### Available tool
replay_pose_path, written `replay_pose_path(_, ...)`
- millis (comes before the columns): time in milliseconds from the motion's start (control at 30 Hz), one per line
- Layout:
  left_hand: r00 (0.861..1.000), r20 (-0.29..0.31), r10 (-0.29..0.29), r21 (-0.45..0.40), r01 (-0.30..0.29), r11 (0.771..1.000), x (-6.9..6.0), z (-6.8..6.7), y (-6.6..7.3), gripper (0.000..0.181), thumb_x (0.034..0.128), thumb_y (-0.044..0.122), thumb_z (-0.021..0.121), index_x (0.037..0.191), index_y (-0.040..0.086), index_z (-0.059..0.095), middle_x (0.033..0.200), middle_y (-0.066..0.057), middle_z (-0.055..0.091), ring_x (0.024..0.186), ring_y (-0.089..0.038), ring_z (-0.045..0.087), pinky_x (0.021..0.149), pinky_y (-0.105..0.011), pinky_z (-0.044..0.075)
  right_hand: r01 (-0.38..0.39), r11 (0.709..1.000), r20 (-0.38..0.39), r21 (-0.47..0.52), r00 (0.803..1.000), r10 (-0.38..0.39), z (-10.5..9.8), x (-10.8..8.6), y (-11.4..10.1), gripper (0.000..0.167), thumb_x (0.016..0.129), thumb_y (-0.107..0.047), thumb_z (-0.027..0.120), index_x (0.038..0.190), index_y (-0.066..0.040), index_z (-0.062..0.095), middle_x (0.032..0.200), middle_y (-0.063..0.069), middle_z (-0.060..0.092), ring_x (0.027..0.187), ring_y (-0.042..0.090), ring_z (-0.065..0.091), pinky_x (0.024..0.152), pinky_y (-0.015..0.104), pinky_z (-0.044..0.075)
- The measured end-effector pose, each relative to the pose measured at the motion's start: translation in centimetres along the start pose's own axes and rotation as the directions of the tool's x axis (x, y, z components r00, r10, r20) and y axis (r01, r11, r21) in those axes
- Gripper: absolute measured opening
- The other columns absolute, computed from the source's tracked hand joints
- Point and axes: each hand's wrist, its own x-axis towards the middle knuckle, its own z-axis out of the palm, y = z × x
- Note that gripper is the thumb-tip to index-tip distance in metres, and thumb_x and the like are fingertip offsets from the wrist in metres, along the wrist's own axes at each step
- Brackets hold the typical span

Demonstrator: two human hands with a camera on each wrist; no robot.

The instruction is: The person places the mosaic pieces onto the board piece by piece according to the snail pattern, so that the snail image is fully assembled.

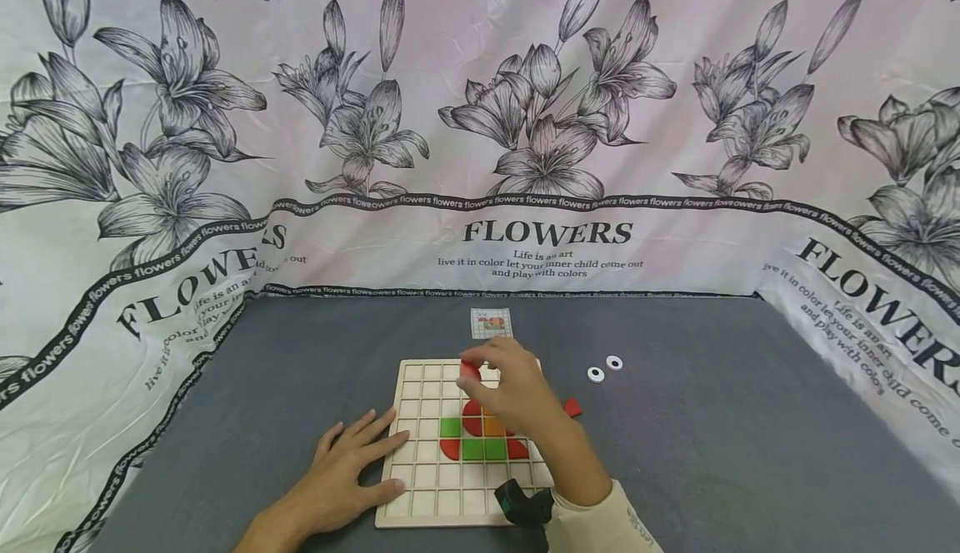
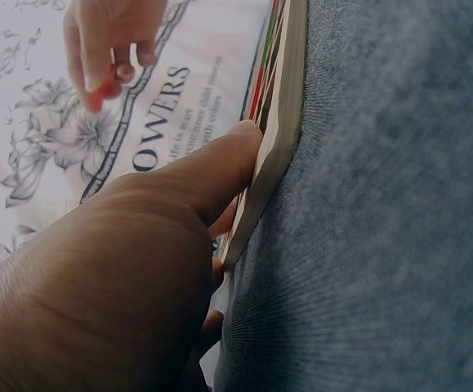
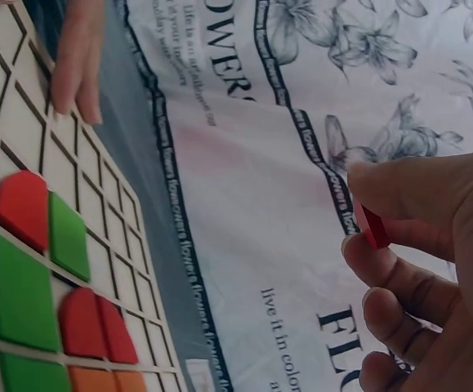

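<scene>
My right hand (image 1: 513,386) is raised over the far part of a wooden grid board (image 1: 420,500) and pinches a small red piece (image 1: 469,370) between thumb and finger. In the right wrist view that red piece (image 3: 373,226) shows edge-on between the fingertips. On the board's left edge rests my left hand (image 1: 347,471), fingers spread, thumb touching the near rim. Set in the grid cells are green squares (image 1: 483,450), a green square (image 1: 450,427) farther left, a rounded red piece (image 1: 450,450) and orange pieces (image 1: 493,426), partly hidden by my right hand.
Beyond the board lies a small printed card (image 1: 491,316) with a coloured grid picture. Two white discs with dark centres, like eyes (image 1: 596,375), lie to the right. A loose red piece (image 1: 573,407) sits beside my right forearm. Flower-printed cloth (image 1: 360,245) surrounds the grey table (image 1: 712,420).
</scene>
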Motion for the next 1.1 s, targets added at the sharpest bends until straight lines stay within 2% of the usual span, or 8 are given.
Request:
replay_pose_path(200,1.000,-0.001,-0.009,0.014,0.009,1.000,0.0,0.0,0.0,0.064,0.0862,0.058,0.062,0.139,0.022,0.056,0.153,-0.003,0.033,0.141,-0.035,0.021,0.104,-0.063,0.002,-0.075,0.997,0.050,-0.016,0.996,0.076,1.9,0.3,0.2,0.018,0.084,-0.010,0.075,0.102,-0.008,0.073,0.095,-0.002,0.063,0.094,0.021,0.055,0.078,0.038,0.048)
replay_pose_path(400,1.000,-0.009,-0.001,0.023,0.001,1.000,0.1,0.1,-0.2,0.064,0.0865,0.058,0.062,0.139,0.022,0.057,0.153,-0.003,0.034,0.141,-0.035,0.022,0.104,-0.063,0.003,-0.196,0.979,0.147,-0.052,0.969,0.201,3.4,0.1,0.9,0.022,0.087,-0.015,0.072,0.107,-0.006,0.072,0.102,0.001,0.063,0.098,0.027,0.053,0.079,0.042,0.047)
replay_pose_path(467,1.000,-0.011,0.002,0.023,-0.002,1.000,0.1,0.1,-0.2,0.064,0.0866,0.058,0.062,0.139,0.022,0.056,0.153,-0.003,0.034,0.141,-0.035,0.022,0.104,-0.062,0.003,-0.206,0.976,0.165,-0.068,0.963,0.214,3.8,0.0,1.3,0.023,0.087,-0.016,0.072,0.107,-0.005,0.072,0.099,0.000,0.063,0.097,0.026,0.053,0.080,0.041,0.047)
replay_pose_path(667,1.000,-0.013,0.009,0.025,-0.009,1.000,0.1,0.1,-0.2,0.064,0.0871,0.058,0.061,0.139,0.022,0.056,0.153,-0.003,0.034,0.140,-0.035,0.022,0.103,-0.062,0.004,-0.173,0.978,0.170,-0.116,0.967,0.191,5.0,-0.3,2.0,0.017,0.086,-0.015,0.073,0.100,-0.006,0.074,0.089,-0.004,0.061,0.091,0.022,0.053,0.075,0.035,0.048)
replay_pose_path(867,1.000,-0.021,0.017,0.029,-0.016,0.999,-0.1,0.2,-0.2,0.062,0.0872,0.057,0.062,0.138,0.021,0.058,0.152,-0.003,0.035,0.140,-0.035,0.024,0.103,-0.063,0.005,-0.205,0.957,0.177,-0.205,0.954,0.242,5.8,-0.7,2.1,0.020,0.083,-0.020,0.076,0.100,-0.010,0.075,0.084,-0.005,0.058,0.083,0.017,0.050,0.069,0.031,0.046)
replay_pose_path(1100,1.000,-0.026,0.015,0.031,-0.014,0.999,0.0,0.2,0.0,0.062,0.0871,0.057,0.062,0.138,0.021,0.058,0.152,-0.003,0.035,0.140,-0.035,0.024,0.103,-0.063,0.005,-0.215,0.958,0.210,-0.188,0.944,0.253,6.2,-0.9,2.4,0.020,0.083,-0.018,0.077,0.101,-0.009,0.074,0.082,-0.005,0.057,0.081,0.016,0.048,0.069,0.031,0.044)
